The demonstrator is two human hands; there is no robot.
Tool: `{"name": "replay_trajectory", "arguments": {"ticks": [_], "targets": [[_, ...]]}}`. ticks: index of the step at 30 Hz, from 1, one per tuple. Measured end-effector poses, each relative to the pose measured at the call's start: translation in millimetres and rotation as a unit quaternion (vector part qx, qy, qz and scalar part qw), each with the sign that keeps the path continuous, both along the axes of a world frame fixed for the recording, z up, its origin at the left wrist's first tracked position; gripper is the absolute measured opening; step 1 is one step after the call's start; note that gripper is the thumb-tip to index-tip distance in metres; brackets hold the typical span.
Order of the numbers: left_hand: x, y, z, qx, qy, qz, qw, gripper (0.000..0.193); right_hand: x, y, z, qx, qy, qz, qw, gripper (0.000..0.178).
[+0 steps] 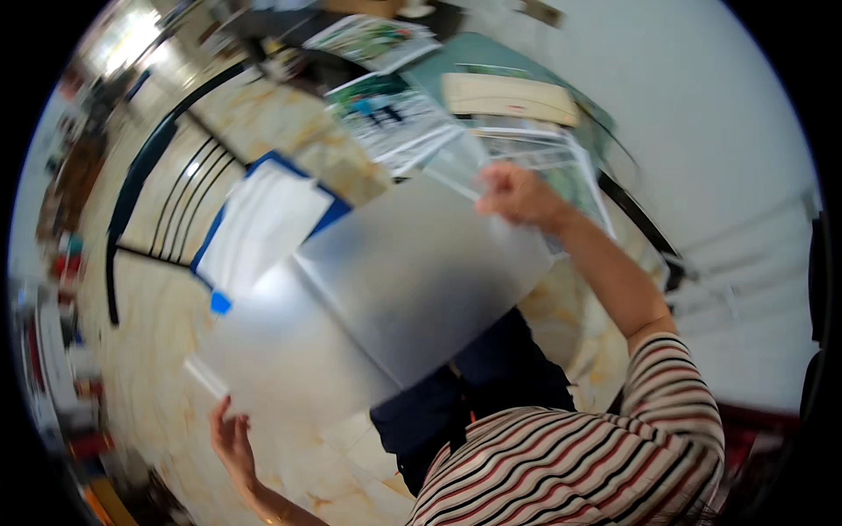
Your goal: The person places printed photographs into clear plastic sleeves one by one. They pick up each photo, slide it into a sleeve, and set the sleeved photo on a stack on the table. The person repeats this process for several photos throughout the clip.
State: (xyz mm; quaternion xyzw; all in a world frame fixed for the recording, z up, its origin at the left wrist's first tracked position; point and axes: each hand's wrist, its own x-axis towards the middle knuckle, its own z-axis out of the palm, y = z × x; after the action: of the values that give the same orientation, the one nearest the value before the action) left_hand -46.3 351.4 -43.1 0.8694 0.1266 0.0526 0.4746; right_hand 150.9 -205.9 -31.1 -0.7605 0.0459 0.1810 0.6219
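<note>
Sheet point(412, 272) is up in the air in front of the person, over the lap — large, frosted, see-through, with one fold line across its middle, tilted with the right end higher in view and the left end lower. Right hand point(519, 196) has the far right edge pinched, thumb and fingers closed on it (a bit motion-blurred, but the grip reads fine). Left hand point(233, 438) is at the low left corner, fingertips right by the bright edge strip — can't tell if it's pinching or just touching. Behind the sheet, left of center: chair point(333, 213), blue seat, black frame, white papers point(263, 215) lying on the seat, partly covered by the sheet in this view. Beyond the right hand: table point(469, 51), green top, with a cream device point(509, 98) on it and colour prints point(386, 114) spread around, some near the edge, one lot just below the device. Dark trousers point(500, 359) and striped shirt point(561, 465) at the bottom, marbled floor point(158, 368) underneath, white wall point(702, 131) on the right
</note>
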Motion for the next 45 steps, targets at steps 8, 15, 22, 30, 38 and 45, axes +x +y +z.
{"name": "replay_trajectory", "arguments": {"ticks": [8,15,22,30,38,45], "targets": [[-27,-57,-96,-0.114,0.095,-0.073,0.986,0.037,-174,-77,-121,0.029,0.089,-0.146,0.985,0.049],[-33,-51,-135,-0.048,0.168,-0.087,0.981,0.042,-204,-79,-184,-0.043,0.11,-0.189,0.975,0.049],[-14,-72,-134,0.257,0.029,-0.125,0.958,0.041,-190,-91,-227,-0.106,0.027,-0.185,0.977,0.037],[89,-262,-58,-0.245,-0.033,-0.051,0.968,0.041,-137,-72,-184,0.466,0.132,-0.371,0.792,0.022],[154,-442,-141,-0.532,0.201,-0.065,0.82,0.044,-86,-96,-146,0.434,0.108,-0.423,0.788,0.014],[174,-487,-184,-0.582,0.323,-0.013,0.746,0.032,-93,-104,-132,0.37,0.135,-0.396,0.83,0.013]]}}
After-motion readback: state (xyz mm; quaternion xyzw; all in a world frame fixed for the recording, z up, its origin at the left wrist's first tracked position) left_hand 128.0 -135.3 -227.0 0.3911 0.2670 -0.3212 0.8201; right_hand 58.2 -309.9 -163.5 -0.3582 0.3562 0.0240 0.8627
